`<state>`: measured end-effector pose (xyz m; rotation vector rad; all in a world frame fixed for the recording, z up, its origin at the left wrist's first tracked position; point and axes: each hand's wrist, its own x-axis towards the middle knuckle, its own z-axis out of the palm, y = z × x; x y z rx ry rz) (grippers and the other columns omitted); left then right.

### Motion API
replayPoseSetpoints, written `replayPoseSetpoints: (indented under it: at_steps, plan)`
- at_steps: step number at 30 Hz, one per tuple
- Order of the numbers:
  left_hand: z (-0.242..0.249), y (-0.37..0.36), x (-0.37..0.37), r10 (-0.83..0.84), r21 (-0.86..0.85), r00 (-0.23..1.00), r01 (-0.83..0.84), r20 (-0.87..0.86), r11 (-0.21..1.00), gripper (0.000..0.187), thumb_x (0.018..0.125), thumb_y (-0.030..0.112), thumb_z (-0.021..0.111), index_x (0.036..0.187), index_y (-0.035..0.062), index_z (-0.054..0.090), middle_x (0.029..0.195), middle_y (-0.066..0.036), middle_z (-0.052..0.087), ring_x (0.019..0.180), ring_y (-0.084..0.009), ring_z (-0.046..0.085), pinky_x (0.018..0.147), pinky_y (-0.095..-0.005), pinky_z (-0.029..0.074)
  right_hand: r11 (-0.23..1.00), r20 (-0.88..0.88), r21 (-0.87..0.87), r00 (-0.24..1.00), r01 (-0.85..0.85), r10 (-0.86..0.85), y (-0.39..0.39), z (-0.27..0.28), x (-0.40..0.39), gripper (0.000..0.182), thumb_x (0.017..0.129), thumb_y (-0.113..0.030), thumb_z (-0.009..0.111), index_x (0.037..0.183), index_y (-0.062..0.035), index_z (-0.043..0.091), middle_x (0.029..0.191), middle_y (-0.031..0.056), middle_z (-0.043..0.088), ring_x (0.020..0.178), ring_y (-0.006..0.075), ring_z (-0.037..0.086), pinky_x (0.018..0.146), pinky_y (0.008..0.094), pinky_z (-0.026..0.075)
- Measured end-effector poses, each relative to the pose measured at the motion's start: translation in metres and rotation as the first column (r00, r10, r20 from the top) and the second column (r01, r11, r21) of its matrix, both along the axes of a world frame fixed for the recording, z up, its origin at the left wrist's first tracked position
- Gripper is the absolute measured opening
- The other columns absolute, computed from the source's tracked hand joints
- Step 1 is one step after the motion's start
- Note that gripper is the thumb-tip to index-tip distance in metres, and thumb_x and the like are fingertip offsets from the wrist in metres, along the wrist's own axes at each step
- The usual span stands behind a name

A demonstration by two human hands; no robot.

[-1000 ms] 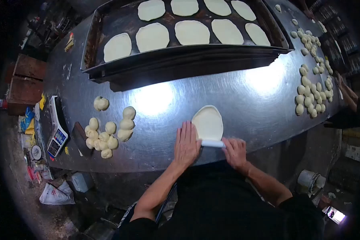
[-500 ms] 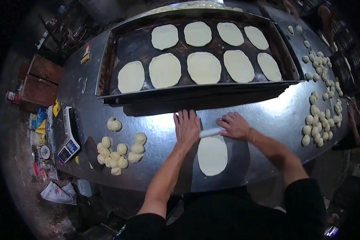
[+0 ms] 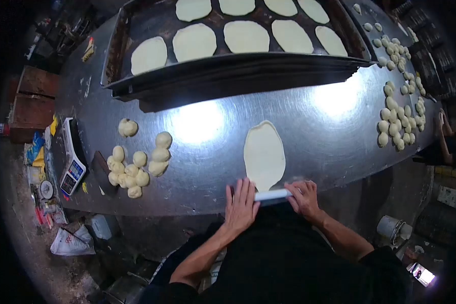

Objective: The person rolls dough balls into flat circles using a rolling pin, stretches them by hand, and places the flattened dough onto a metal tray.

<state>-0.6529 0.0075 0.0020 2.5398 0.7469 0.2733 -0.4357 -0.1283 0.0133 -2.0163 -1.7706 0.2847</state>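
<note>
An oval, flattened piece of dough (image 3: 265,154) lies on the metal tabletop in front of me. At its near end, close to the table's front edge, is a white rolling pin (image 3: 272,194). My left hand (image 3: 239,209) rests at the pin's left end with its fingers stretched forward, touching it. Around the pin's right end, the fingers of my right hand (image 3: 304,198) are curled in a grip. Left of the hands sits a cluster of dough balls (image 3: 131,175), some touching one another, beside a dark flat scraper-like piece (image 3: 102,172).
A large dark baking tray (image 3: 233,63) holding several flat dough ovals stands across the back. A digital scale (image 3: 73,172) is at the left edge. More dough balls (image 3: 397,119) lie on the right, near another person's arm (image 3: 445,137).
Both hands and the rolling pin have come back towards me, from the dough's far end to its near end. The dough looks longer. The view has tilted downward.
</note>
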Motion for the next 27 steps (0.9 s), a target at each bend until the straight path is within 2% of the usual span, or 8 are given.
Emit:
replayPoseSetpoints:
  at_steps: [6, 13, 18, 20, 23, 24, 26, 27]
  plan:
    - [-0.005, 0.081, 0.058, 0.163, 0.105, 0.987, -0.161, -0.011, 0.981, 0.062, 0.089, 0.026, 0.06, 0.139, -0.0053, 0.042, 0.147, -0.024, 0.038, 0.141, -0.0383, 0.029, 0.113, -0.065, 0.005, 0.996, 0.147, 0.086, 0.989, 0.002, -0.014, 0.087, -0.007, 0.044, 0.049, 0.079, -0.021, 0.072, 0.124, -0.0082, 0.059, 0.108, 0.0077, 0.056, 0.096, 0.0255, 0.053, 0.085, 0.043, 0.038]
    - [0.01, 0.233, 0.167, 0.065, 0.388, 0.988, -0.115, 0.139, 0.914, 0.033, 0.083, 0.021, 0.067, 0.11, 0.0026, 0.06, 0.101, -0.012, 0.058, 0.096, -0.0287, 0.056, 0.088, -0.0437, 0.044, 0.997, 0.203, 0.074, 0.979, -0.021, 0.006, 0.244, -0.004, 0.143, 0.03, 0.089, -0.026, 0.061, 0.112, -0.0067, 0.063, 0.094, 0.0102, 0.059, 0.089, 0.028, 0.055, 0.079, 0.0405, 0.043]
    - [-0.005, 0.176, 0.119, -0.014, 0.255, 0.981, -0.037, 0.196, 0.966, 0.029, 0.081, 0.011, 0.067, 0.108, 0.0048, 0.063, 0.102, -0.012, 0.061, 0.094, -0.028, 0.059, 0.081, -0.0415, 0.047, 0.972, 0.02, -0.066, 0.973, -0.226, 0.228, 0.229, 0.013, 0.109, 0.019, 0.086, -0.024, 0.063, 0.093, -0.0061, 0.064, 0.083, 0.0093, 0.058, 0.085, 0.0272, 0.056, 0.075, 0.0398, 0.045]
    - [-0.004, 0.155, 0.113, 0.007, 0.263, 0.992, -0.039, 0.123, 0.964, 0.026, 0.082, 0.01, 0.065, 0.107, 0.0049, 0.063, 0.104, -0.012, 0.061, 0.096, -0.0285, 0.06, 0.084, -0.042, 0.047, 0.963, 0.251, 0.107, 0.944, -0.248, 0.216, 0.215, 0.0, 0.083, 0.017, 0.084, -0.022, 0.066, 0.084, -0.0055, 0.063, 0.081, 0.0072, 0.059, 0.08, 0.027, 0.057, 0.073, 0.041, 0.047]
    - [0.0, 0.152, 0.108, -0.109, 0.162, 0.974, 0.078, 0.198, 0.984, 0.021, 0.088, 0.011, 0.06, 0.108, 0.0049, 0.059, 0.105, -0.014, 0.06, 0.1, -0.0312, 0.059, 0.088, -0.0429, 0.047, 0.974, 0.044, -0.151, 0.983, -0.17, 0.178, 0.201, 0.013, 0.086, 0.018, 0.082, -0.019, 0.067, 0.091, -0.004, 0.062, 0.09, 0.0094, 0.063, 0.085, 0.0257, 0.059, 0.076, 0.0407, 0.048]
    - [0.008, 0.15, 0.102, -0.067, -0.178, 0.969, 0.111, 0.239, 0.978, 0.018, 0.091, 0.013, 0.057, 0.106, 0.0042, 0.057, 0.104, -0.016, 0.061, 0.101, -0.0341, 0.06, 0.087, -0.0423, 0.047, 0.975, 0.068, -0.134, 0.98, -0.178, 0.188, 0.198, 0.018, 0.09, 0.018, 0.082, -0.019, 0.067, 0.091, -0.004, 0.062, 0.09, 0.0094, 0.063, 0.085, 0.0257, 0.059, 0.076, 0.0407, 0.048]
    - [0.008, 0.146, 0.09, 0.039, -0.644, 0.959, 0.158, 0.28, 0.748, 0.017, 0.096, 0.015, 0.05, 0.107, 0.0018, 0.053, 0.098, -0.015, 0.063, 0.094, -0.0307, 0.063, 0.082, -0.0384, 0.048, 0.932, -0.638, -0.173, 0.758, -0.318, 0.14, 0.188, 0.03, 0.098, 0.023, 0.083, -0.018, 0.066, 0.097, -0.0023, 0.059, 0.097, 0.0112, 0.066, 0.089, 0.0216, 0.061, 0.078, 0.0383, 0.047]
    - [0.015, 0.147, 0.086, 0.044, -0.63, 0.955, 0.158, 0.294, 0.761, 0.017, 0.096, 0.015, 0.05, 0.107, 0.0018, 0.053, 0.098, -0.015, 0.063, 0.094, -0.0307, 0.063, 0.082, -0.0384, 0.048, 0.932, -0.625, -0.162, 0.765, -0.326, 0.158, 0.183, 0.039, 0.092, 0.023, 0.083, -0.018, 0.066, 0.097, -0.0023, 0.059, 0.097, 0.0112, 0.066, 0.089, 0.0216, 0.061, 0.078, 0.0383, 0.047]
